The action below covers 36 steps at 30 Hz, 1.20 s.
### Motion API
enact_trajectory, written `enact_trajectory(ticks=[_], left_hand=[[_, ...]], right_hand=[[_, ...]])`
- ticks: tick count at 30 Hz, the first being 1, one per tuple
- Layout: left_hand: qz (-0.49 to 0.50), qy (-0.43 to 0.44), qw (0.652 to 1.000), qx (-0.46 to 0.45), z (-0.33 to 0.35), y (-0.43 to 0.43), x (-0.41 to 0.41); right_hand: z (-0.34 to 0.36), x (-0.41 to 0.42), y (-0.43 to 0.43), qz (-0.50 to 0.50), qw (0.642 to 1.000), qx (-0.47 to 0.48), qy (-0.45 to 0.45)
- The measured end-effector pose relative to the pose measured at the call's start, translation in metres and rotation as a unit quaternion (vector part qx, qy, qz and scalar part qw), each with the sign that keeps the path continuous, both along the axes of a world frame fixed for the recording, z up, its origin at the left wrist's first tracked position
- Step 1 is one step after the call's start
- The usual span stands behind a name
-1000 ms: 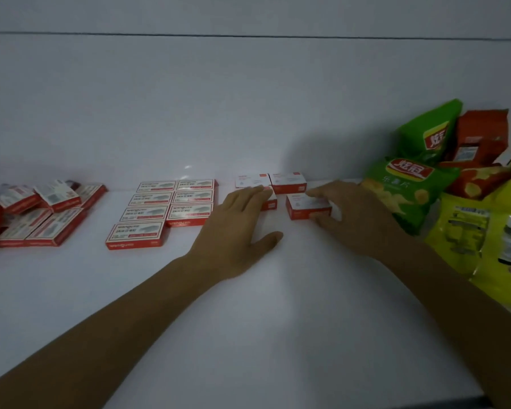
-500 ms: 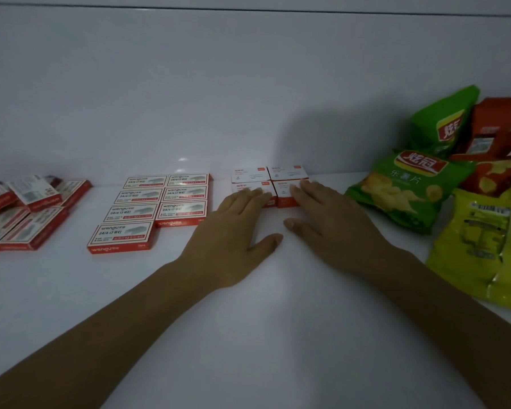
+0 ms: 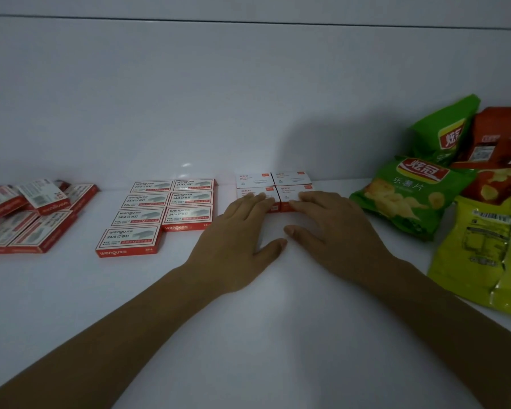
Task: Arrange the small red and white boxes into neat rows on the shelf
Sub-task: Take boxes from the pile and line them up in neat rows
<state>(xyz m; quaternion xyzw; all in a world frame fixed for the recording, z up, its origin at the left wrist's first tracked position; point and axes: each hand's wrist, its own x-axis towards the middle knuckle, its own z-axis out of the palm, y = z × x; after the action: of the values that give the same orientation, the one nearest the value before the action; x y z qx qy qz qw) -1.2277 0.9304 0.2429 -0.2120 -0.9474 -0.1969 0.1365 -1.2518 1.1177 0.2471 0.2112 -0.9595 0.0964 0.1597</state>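
Several small red and white boxes sit as a tight two-by-two block against the back wall of the white shelf. My left hand lies flat, its straight fingertips on the front-left box. My right hand lies flat too, fingertips on the front-right box. Both thumbs rest on the shelf in front of the block. The lower parts of the two front boxes are hidden by my fingers.
Left of the block, larger red staple boxes lie in two columns. A loose pile of similar boxes is at far left. Green, orange and yellow snack bags crowd the right side.
My right hand slid the separate box leftward and back until it joined the others as a block. My left hand stayed on the front-left box. The camera view shifted slightly.
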Motion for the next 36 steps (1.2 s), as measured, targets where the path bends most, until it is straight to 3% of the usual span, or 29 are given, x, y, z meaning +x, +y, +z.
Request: enact_trajectory(ticks=[7, 19, 29, 36], left_hand=[[0.005, 0.003, 1.0, -0.01, 0.001, 0.0, 0.0], [0.041, 0.095, 0.994, -0.04, 0.044, -0.028, 0.026], [0.148, 0.066, 0.984, -0.07, 0.052, -0.139, 0.086], [0.225, 0.053, 0.971, -0.065, 0.037, -0.232, 0.141]], right_hand=[[0.001, 0.001, 0.0, -0.004, 1.0, 0.01, -0.005], [0.047, 0.026, -0.019, 0.01, 0.999, -0.021, 0.046], [0.048, 0.046, -0.131, 0.157, 0.984, -0.076, 0.041], [0.049, 0.07, -0.241, 0.241, 0.97, -0.025, -0.006]])
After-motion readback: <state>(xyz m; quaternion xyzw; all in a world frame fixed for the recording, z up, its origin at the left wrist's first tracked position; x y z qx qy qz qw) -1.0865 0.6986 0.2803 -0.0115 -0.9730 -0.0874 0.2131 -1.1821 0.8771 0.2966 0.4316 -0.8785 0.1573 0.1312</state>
